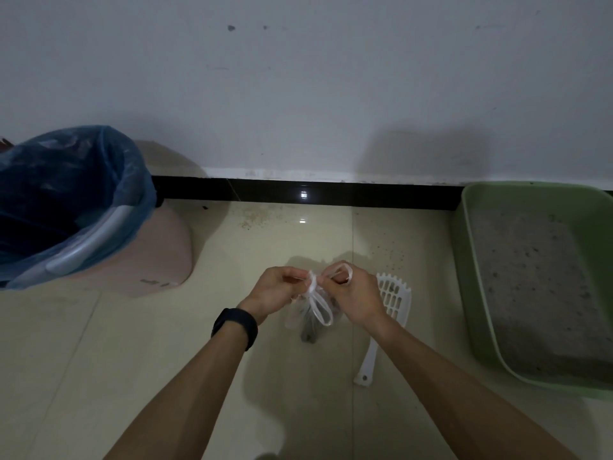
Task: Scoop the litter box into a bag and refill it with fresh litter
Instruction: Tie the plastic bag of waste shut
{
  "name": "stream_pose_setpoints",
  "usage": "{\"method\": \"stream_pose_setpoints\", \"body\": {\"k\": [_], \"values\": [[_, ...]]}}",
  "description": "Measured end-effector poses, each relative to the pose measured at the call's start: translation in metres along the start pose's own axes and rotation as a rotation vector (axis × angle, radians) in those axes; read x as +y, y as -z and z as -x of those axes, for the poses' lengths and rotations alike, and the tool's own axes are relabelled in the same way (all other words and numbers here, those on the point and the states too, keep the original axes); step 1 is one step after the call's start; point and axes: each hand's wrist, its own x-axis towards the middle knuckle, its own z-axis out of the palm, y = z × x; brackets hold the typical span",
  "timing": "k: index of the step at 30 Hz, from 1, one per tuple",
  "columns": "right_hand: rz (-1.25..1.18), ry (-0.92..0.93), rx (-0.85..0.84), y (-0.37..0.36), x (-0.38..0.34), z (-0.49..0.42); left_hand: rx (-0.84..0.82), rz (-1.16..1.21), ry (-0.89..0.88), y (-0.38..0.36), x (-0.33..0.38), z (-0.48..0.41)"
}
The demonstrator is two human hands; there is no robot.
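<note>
- Tying off is judged to be the step in hand: the handles (321,307) of the bag (298,316) are pinched by the left grip (277,288) and the right grip (356,295), a loop drawn between them.
- The bag lies just below and between both grips, its long axis upright; whether the floor (159,360) is touched cannot be told.
- The bin (172,254) stands far left, nearer the left grip; the litter box (464,260) sits right, the scoop (393,298) just beside the right grip.
</note>
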Motion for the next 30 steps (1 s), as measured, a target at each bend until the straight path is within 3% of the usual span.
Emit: {"method": "stream_pose_setpoints", "body": {"k": [5,12,16,25,30], "values": [[0.046,-0.063,0.000,0.004,0.008,-0.003,0.108,-0.337,-0.072,0.004,-0.014,-0.008],[0.147,-0.090,-0.048,0.014,0.021,0.002,0.146,-0.382,-0.043,0.007,-0.020,-0.007],[0.159,-0.099,-0.071,0.021,0.032,0.007,0.159,-0.521,-0.074,0.010,-0.025,-0.005],[0.224,-0.066,-0.085,0.034,0.037,0.012,0.116,-0.586,-0.104,0.014,-0.025,-0.001],[0.216,-0.077,-0.080,0.031,0.051,0.027,0.075,-0.579,-0.033,0.008,-0.027,0.001]]}}
